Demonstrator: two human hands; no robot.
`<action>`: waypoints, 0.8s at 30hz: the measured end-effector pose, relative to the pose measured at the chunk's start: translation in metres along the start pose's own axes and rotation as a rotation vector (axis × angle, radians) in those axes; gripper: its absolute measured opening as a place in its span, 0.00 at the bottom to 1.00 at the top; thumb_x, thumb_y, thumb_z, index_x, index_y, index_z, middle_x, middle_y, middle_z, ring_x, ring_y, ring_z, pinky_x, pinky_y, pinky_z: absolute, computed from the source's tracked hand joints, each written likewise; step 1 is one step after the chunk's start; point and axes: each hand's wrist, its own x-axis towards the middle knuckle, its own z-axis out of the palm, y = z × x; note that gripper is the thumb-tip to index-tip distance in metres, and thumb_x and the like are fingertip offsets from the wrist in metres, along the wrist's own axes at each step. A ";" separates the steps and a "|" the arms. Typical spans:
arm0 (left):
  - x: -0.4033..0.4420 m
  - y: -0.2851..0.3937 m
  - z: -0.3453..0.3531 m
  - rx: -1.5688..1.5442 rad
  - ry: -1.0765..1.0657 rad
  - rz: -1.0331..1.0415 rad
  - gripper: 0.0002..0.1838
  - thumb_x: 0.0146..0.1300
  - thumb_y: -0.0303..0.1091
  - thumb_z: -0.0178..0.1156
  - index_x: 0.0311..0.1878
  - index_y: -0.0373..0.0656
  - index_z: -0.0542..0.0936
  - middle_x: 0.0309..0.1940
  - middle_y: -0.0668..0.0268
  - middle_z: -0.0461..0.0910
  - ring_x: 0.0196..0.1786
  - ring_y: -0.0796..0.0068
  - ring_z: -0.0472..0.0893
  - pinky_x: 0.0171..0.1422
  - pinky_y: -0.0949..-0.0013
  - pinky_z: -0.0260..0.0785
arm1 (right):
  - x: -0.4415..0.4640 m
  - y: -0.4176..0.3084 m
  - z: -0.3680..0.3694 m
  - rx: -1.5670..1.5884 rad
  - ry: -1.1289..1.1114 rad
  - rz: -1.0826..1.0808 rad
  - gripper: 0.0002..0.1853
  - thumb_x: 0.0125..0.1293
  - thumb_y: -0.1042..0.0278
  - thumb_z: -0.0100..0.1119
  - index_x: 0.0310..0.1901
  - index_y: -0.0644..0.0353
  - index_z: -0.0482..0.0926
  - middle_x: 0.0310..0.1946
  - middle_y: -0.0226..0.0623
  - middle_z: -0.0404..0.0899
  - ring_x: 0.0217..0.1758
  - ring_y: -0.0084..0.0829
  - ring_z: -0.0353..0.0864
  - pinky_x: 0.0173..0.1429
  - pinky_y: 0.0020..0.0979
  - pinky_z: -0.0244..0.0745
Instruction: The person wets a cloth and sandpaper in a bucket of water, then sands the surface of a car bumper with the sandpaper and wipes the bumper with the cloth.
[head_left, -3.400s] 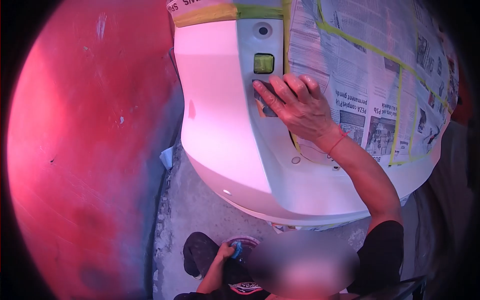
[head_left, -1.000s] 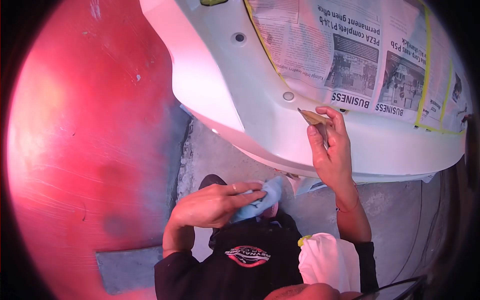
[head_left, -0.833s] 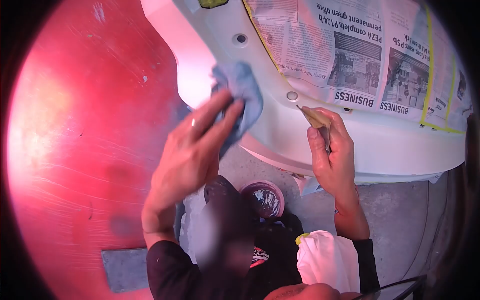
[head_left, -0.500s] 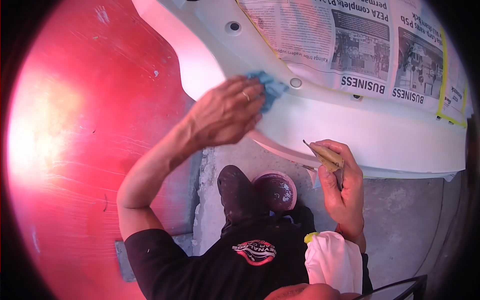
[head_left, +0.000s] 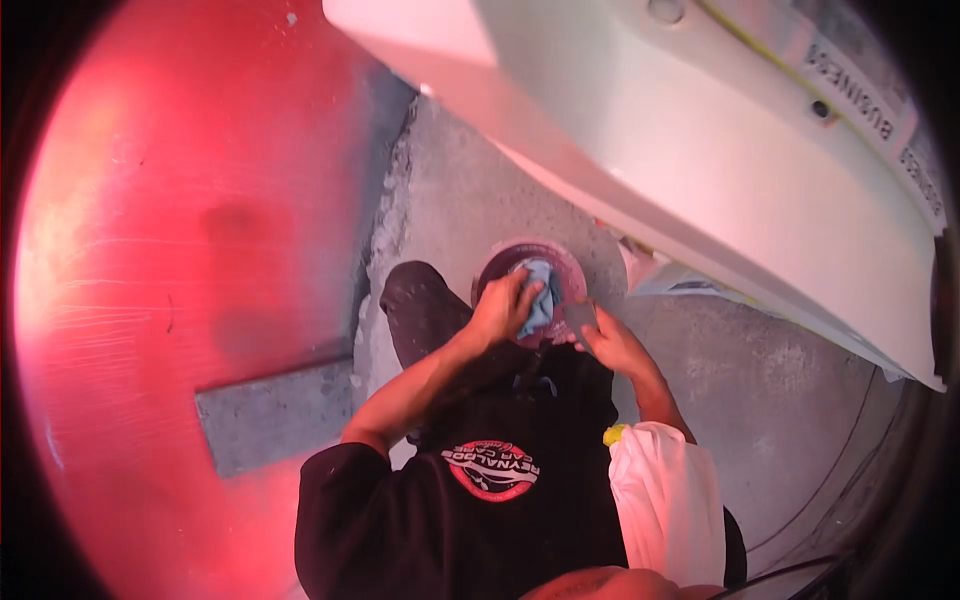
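Note:
My left hand (head_left: 502,308) grips a crumpled blue cloth (head_left: 541,300) over the mouth of a round, pinkish bucket (head_left: 568,262). The bucket stands on the floor between my legs. In my right hand (head_left: 618,348), at the bucket's right rim, is a small piece of sandpaper (head_left: 580,322), its dark grey side showing. Above both hands and apart from them is a large white painted car panel (head_left: 640,130), which looks like a bumper. How far the cloth reaches into the bucket I cannot tell.
Newspaper (head_left: 860,95) edged with yellow tape covers the panel's upper right. A shiny red surface (head_left: 240,270) fills the left side, with a grey slab (head_left: 275,418) at its edge. Concrete floor (head_left: 740,370) lies under the panel. A white cloth (head_left: 665,500) hangs by my right upper arm.
My left hand has left the panel with the blue cloth and come down to the bucket. My right hand has lowered beside it, carrying the sandpaper. The view has tilted downward.

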 end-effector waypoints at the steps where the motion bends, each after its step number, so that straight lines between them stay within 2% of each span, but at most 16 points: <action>1: 0.013 -0.048 0.028 0.057 0.055 -0.086 0.23 0.72 0.49 0.53 0.44 0.33 0.78 0.34 0.39 0.80 0.45 0.37 0.80 0.47 0.46 0.73 | 0.030 0.031 0.012 0.078 0.080 0.207 0.24 0.70 0.79 0.40 0.67 0.63 0.63 0.45 0.45 0.81 0.39 0.30 0.84 0.44 0.33 0.81; 2: 0.028 -0.095 0.054 0.042 -0.002 -0.240 0.28 0.72 0.54 0.51 0.48 0.33 0.79 0.37 0.39 0.81 0.48 0.38 0.80 0.52 0.47 0.73 | 0.064 0.065 0.024 -0.150 0.166 0.197 0.25 0.67 0.77 0.44 0.67 0.63 0.64 0.41 0.48 0.81 0.36 0.33 0.85 0.42 0.35 0.80; 3: 0.043 -0.135 0.078 -0.025 -0.005 -0.465 0.29 0.71 0.56 0.50 0.54 0.35 0.80 0.43 0.39 0.82 0.53 0.42 0.81 0.57 0.50 0.73 | 0.095 0.073 0.040 -0.215 0.194 0.293 0.27 0.65 0.72 0.49 0.67 0.65 0.63 0.38 0.54 0.83 0.41 0.43 0.86 0.46 0.41 0.80; 5: 0.061 -0.209 0.122 -0.069 -0.017 -0.614 0.29 0.70 0.54 0.52 0.56 0.36 0.79 0.46 0.40 0.81 0.56 0.44 0.80 0.58 0.52 0.72 | 0.179 0.181 0.063 -0.730 0.502 -0.019 0.26 0.62 0.65 0.55 0.62 0.67 0.71 0.39 0.56 0.84 0.47 0.53 0.85 0.51 0.46 0.78; 6: 0.064 -0.238 0.143 -0.092 -0.025 -0.745 0.28 0.69 0.52 0.53 0.59 0.37 0.79 0.50 0.41 0.81 0.59 0.46 0.79 0.60 0.55 0.72 | 0.215 0.223 0.064 -0.574 0.488 0.198 0.24 0.61 0.61 0.58 0.57 0.67 0.75 0.42 0.57 0.84 0.50 0.55 0.83 0.53 0.47 0.77; 7: 0.067 -0.265 0.163 -0.107 -0.036 -0.737 0.28 0.69 0.52 0.53 0.59 0.37 0.79 0.50 0.41 0.81 0.59 0.46 0.79 0.60 0.55 0.72 | 0.238 0.249 0.064 -0.407 0.483 0.404 0.23 0.60 0.58 0.60 0.52 0.67 0.80 0.44 0.58 0.83 0.53 0.57 0.82 0.56 0.47 0.76; 9: 0.074 -0.303 0.196 -0.602 -0.016 -0.758 0.27 0.65 0.48 0.57 0.60 0.38 0.78 0.55 0.43 0.80 0.62 0.50 0.78 0.62 0.56 0.72 | 0.248 0.258 0.066 -0.488 0.543 0.441 0.23 0.59 0.55 0.61 0.48 0.67 0.82 0.45 0.58 0.83 0.53 0.57 0.82 0.56 0.47 0.76; 10: 0.072 -0.318 0.207 -0.614 -0.025 -0.756 0.27 0.65 0.48 0.57 0.60 0.38 0.78 0.55 0.43 0.80 0.62 0.50 0.78 0.62 0.56 0.72 | 0.249 0.262 0.069 -0.543 0.587 0.473 0.22 0.58 0.53 0.63 0.44 0.66 0.84 0.45 0.59 0.83 0.54 0.57 0.82 0.57 0.46 0.76; 11: 0.074 -0.327 0.210 -0.463 -0.048 -0.684 0.28 0.62 0.45 0.59 0.61 0.37 0.78 0.55 0.44 0.80 0.62 0.49 0.78 0.63 0.57 0.72 | 0.258 0.297 0.057 -0.650 0.521 0.435 0.29 0.57 0.50 0.67 0.54 0.63 0.80 0.44 0.53 0.85 0.49 0.56 0.84 0.53 0.48 0.78; 12: 0.080 -0.340 0.220 -0.315 -0.066 -0.609 0.28 0.59 0.43 0.61 0.61 0.37 0.77 0.56 0.45 0.80 0.62 0.48 0.78 0.64 0.58 0.72 | 0.256 0.302 0.055 -0.660 0.533 0.433 0.29 0.57 0.50 0.67 0.54 0.63 0.80 0.44 0.53 0.85 0.49 0.56 0.84 0.53 0.48 0.78; 15: 0.093 -0.301 0.218 0.128 -0.185 -0.797 0.27 0.59 0.46 0.65 0.60 0.43 0.79 0.62 0.50 0.76 0.61 0.50 0.79 0.65 0.59 0.73 | 0.248 0.289 0.057 -0.918 0.684 0.505 0.38 0.56 0.49 0.69 0.64 0.61 0.71 0.46 0.52 0.84 0.49 0.56 0.84 0.53 0.49 0.78; 17: 0.091 -0.327 0.255 0.522 -0.429 -0.360 0.26 0.62 0.49 0.63 0.59 0.45 0.80 0.62 0.55 0.77 0.61 0.52 0.79 0.63 0.57 0.74 | 0.246 0.269 0.058 -0.881 0.723 0.572 0.37 0.57 0.51 0.69 0.65 0.57 0.70 0.48 0.52 0.83 0.53 0.54 0.83 0.58 0.49 0.78; 18: 0.083 -0.328 0.260 0.532 -0.448 -0.345 0.26 0.62 0.49 0.63 0.59 0.45 0.80 0.62 0.55 0.77 0.61 0.52 0.79 0.63 0.57 0.74 | 0.246 0.268 0.057 -0.866 0.738 0.589 0.37 0.57 0.51 0.69 0.65 0.57 0.70 0.48 0.52 0.83 0.53 0.54 0.83 0.58 0.49 0.78; 20: 0.062 -0.320 0.259 0.718 -0.682 -0.021 0.20 0.64 0.46 0.60 0.54 0.45 0.83 0.56 0.57 0.82 0.58 0.57 0.82 0.60 0.60 0.76 | 0.243 0.264 0.053 -0.968 0.443 0.627 0.44 0.56 0.55 0.69 0.72 0.57 0.59 0.55 0.53 0.79 0.61 0.52 0.78 0.62 0.50 0.75; 22: 0.095 -0.348 0.252 0.779 -0.869 0.342 0.18 0.64 0.41 0.59 0.51 0.41 0.84 0.51 0.54 0.84 0.56 0.59 0.83 0.58 0.60 0.77 | 0.238 0.283 0.065 -1.095 0.528 0.512 0.43 0.55 0.59 0.69 0.72 0.57 0.59 0.60 0.54 0.74 0.66 0.52 0.74 0.65 0.50 0.71; 24: 0.108 -0.335 0.200 0.439 -0.622 -0.126 0.19 0.63 0.41 0.56 0.49 0.38 0.85 0.49 0.50 0.84 0.53 0.56 0.84 0.57 0.59 0.77 | 0.230 0.277 0.077 -1.203 0.607 0.408 0.43 0.55 0.63 0.69 0.72 0.57 0.59 0.65 0.55 0.69 0.70 0.51 0.70 0.68 0.50 0.68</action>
